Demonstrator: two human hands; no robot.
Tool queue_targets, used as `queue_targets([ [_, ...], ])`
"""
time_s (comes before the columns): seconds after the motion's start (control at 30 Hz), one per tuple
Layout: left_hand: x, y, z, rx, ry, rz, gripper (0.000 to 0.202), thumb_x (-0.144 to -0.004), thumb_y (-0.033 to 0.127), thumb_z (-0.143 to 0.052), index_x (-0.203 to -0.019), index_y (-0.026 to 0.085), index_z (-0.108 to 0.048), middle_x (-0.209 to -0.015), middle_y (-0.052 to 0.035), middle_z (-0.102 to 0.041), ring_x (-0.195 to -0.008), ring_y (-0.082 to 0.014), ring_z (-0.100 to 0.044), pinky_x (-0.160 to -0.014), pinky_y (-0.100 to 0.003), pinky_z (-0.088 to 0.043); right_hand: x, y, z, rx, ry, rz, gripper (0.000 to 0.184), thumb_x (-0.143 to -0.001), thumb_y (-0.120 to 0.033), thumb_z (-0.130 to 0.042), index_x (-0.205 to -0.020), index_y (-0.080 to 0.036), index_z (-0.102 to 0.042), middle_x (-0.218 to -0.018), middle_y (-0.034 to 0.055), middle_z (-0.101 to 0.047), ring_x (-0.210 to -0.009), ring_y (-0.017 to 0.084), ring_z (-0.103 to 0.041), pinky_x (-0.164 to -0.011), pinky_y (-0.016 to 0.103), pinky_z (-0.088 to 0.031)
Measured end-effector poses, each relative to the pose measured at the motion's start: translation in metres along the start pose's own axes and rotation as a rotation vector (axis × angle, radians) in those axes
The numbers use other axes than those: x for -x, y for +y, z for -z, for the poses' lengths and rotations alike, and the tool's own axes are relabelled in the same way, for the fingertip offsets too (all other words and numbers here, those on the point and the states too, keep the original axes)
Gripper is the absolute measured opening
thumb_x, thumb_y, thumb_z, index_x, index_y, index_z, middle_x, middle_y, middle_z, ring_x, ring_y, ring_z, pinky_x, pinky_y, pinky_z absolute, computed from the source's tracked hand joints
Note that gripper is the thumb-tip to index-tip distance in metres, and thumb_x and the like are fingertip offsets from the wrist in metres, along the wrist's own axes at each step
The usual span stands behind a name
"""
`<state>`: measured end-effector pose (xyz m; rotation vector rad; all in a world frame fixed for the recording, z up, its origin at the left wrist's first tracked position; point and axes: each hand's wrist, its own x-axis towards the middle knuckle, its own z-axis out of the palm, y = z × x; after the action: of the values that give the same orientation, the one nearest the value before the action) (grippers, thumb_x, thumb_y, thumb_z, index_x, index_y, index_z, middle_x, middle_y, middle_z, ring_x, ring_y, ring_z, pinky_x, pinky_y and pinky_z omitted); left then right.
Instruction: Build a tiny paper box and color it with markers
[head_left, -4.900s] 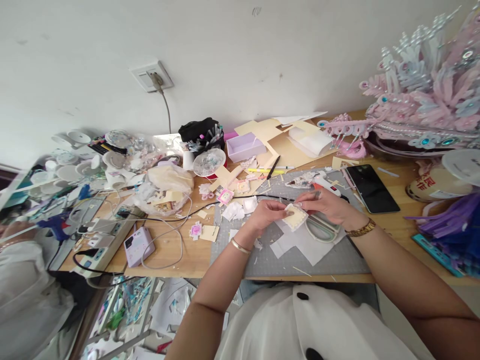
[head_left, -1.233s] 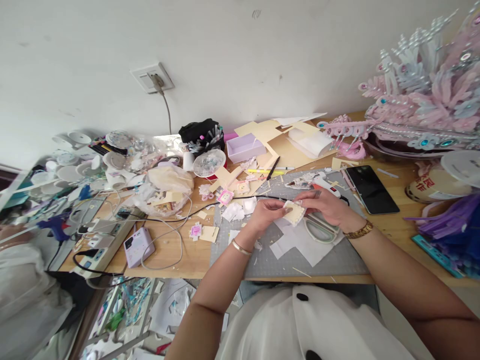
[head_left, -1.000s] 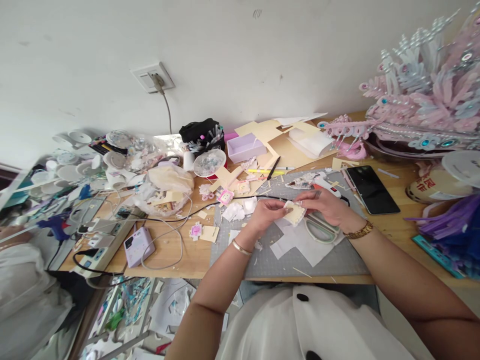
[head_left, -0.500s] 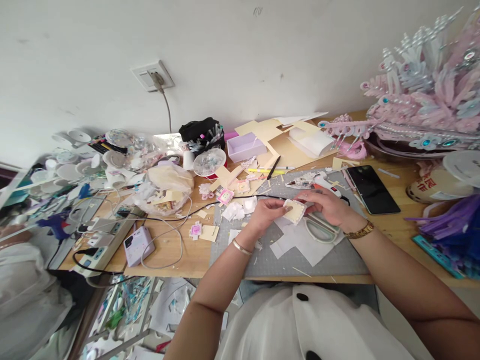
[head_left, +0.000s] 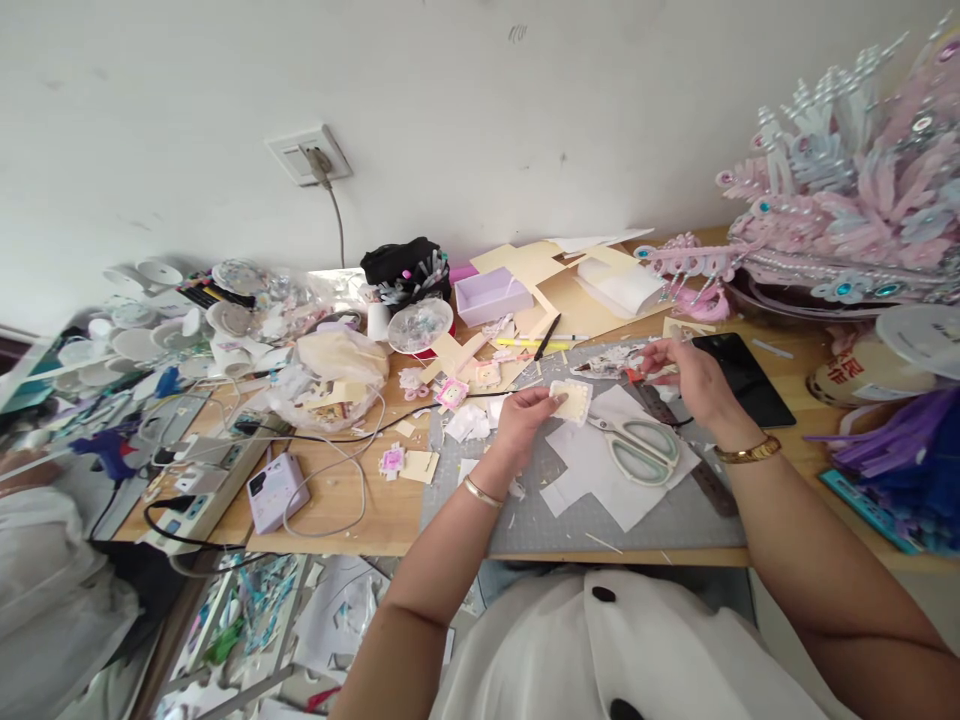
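My left hand (head_left: 525, 418) is closed on a small cream square piece edged with pearls (head_left: 571, 400), pinching it by its left side above the grey cutting mat (head_left: 600, 525). My right hand (head_left: 688, 378) is off to the right of the piece, next to the black phone (head_left: 750, 375). Its fingers are curled round the white glue gun (head_left: 636, 374), of which only the red-tipped front shows. Pale green scissors (head_left: 637, 448) lie on white paper scraps (head_left: 592, 475) between my hands.
The wooden table (head_left: 352, 510) is crowded with cream card offcuts, a lilac box (head_left: 491, 295), a power strip (head_left: 187, 500) with cables and a purple gadget (head_left: 274, 490). A pink beaded headdress (head_left: 847, 200) fills the far right. Another person's white sleeve (head_left: 45, 610) is at the left.
My right hand has let go of the pearl-edged piece and moved right onto the glue gun, uncovering the scissors. My left hand alone now holds the piece, slightly further left.
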<state>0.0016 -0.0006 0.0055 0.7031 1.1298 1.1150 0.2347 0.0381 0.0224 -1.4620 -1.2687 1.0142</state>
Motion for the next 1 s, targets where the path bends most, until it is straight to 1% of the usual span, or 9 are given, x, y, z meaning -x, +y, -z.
queue_targets([
  [0.1,-0.002,0.003,0.001,0.045,0.07,-0.041,0.037,-0.049,0.041,-0.092,-0.067,0.016,-0.072,-0.067,0.0,-0.066,-0.062,-0.0098,-0.055,-0.062,-0.024,-0.042,-0.002,0.002,0.007,0.247,0.103,0.153,0.038,-0.093,-0.049,-0.04,-0.076,-0.023,-0.061,-0.085,0.0094,-0.07,-0.08,0.025,-0.067,-0.07,0.038,-0.054],
  [0.2,-0.003,0.005,0.003,0.073,0.113,-0.072,0.036,-0.049,0.04,-0.091,-0.068,0.016,-0.071,-0.069,0.0,-0.066,-0.065,-0.0105,-0.056,-0.065,-0.024,-0.044,-0.001,-0.001,0.012,0.505,0.254,0.273,0.029,-0.091,-0.042,-0.043,-0.097,-0.022,-0.063,-0.1,0.0126,-0.072,-0.092,0.028,-0.067,-0.081,0.043,-0.053],
  [0.27,-0.004,0.005,0.003,0.077,0.12,-0.084,0.034,-0.051,0.039,-0.09,-0.068,0.016,-0.071,-0.071,-0.0004,-0.067,-0.066,-0.0109,-0.057,-0.066,-0.024,-0.045,-0.001,-0.002,0.014,0.714,0.274,0.277,0.033,-0.086,-0.041,-0.05,-0.108,-0.019,-0.062,-0.108,0.0156,-0.071,-0.1,0.032,-0.066,-0.089,0.045,-0.05],
  [0.37,-0.005,0.005,0.003,0.076,0.113,-0.098,0.032,-0.053,0.039,-0.088,-0.067,0.017,-0.07,-0.069,0.0003,-0.066,-0.066,-0.0109,-0.056,-0.066,-0.025,-0.045,-0.002,-0.003,0.013,0.929,0.137,0.172,0.042,-0.082,-0.048,-0.058,-0.108,-0.015,-0.063,-0.104,0.0179,-0.072,-0.101,0.034,-0.067,-0.086,0.043,-0.05],
  [0.53,-0.005,0.003,0.002,0.05,0.115,-0.123,0.031,-0.055,0.039,-0.087,-0.066,0.017,-0.069,-0.067,0.0016,-0.064,-0.064,-0.0103,-0.054,-0.065,-0.024,-0.044,-0.003,-0.002,0.001,1.094,-0.08,-0.046,0.059,-0.08,-0.063,-0.06,-0.113,-0.014,-0.064,-0.107,0.0196,-0.073,-0.098,0.035,-0.07,-0.074,0.039,-0.052],
  [0.7,-0.004,0.001,0.002,0.028,0.151,-0.125,0.032,-0.055,0.038,-0.089,-0.068,0.016,-0.068,-0.064,0.0035,-0.06,-0.061,-0.0086,-0.05,-0.061,-0.023,-0.04,-0.003,-0.003,-0.005,1.144,-0.103,-0.081,0.067,-0.074,-0.065,-0.065,-0.117,-0.014,-0.064,-0.113,0.0213,-0.072,-0.102,0.037,-0.07,-0.074,0.04,-0.052],
  [0.8,-0.003,0.001,0.001,0.015,0.145,-0.123,0.034,-0.055,0.038,-0.09,-0.068,0.016,-0.067,-0.063,0.004,-0.059,-0.06,-0.0081,-0.049,-0.06,-0.022,-0.038,-0.003,-0.001,-0.003,1.094,-0.046,-0.05,0.06,-0.073,-0.06,-0.066,-0.113,-0.014,-0.066,-0.11,0.0206,-0.073,-0.102,0.037,-0.069,-0.075,0.04,-0.052],
  [0.9,-0.002,0.002,0.001,-0.006,0.145,-0.137,0.037,-0.055,0.04,-0.09,-0.066,0.016,-0.065,-0.059,0.0055,-0.055,-0.057,-0.0071,-0.045,-0.058,-0.022,-0.036,-0.003,0.001,0.001,0.948,0.07,0.04,0.047,-0.074,-0.056,-0.065,-0.101,-0.017,-0.068,-0.099,0.0171,-0.074,-0.093,0.035,-0.07,-0.072,0.039,-0.051],
  [1.0,-0.001,0.003,0.0,-0.024,0.141,-0.136,0.038,-0.054,0.042,-0.09,-0.067,0.017,-0.064,-0.059,0.0048,-0.055,-0.057,-0.0078,-0.045,-0.058,-0.023,-0.036,0.001,0.002,0.0,0.787,0.177,0.19,0.046,-0.073,-0.055,-0.064,-0.101,-0.018,-0.064,-0.09,0.0138,-0.074,-0.084,0.033,-0.07,-0.068,0.038,-0.051],
])
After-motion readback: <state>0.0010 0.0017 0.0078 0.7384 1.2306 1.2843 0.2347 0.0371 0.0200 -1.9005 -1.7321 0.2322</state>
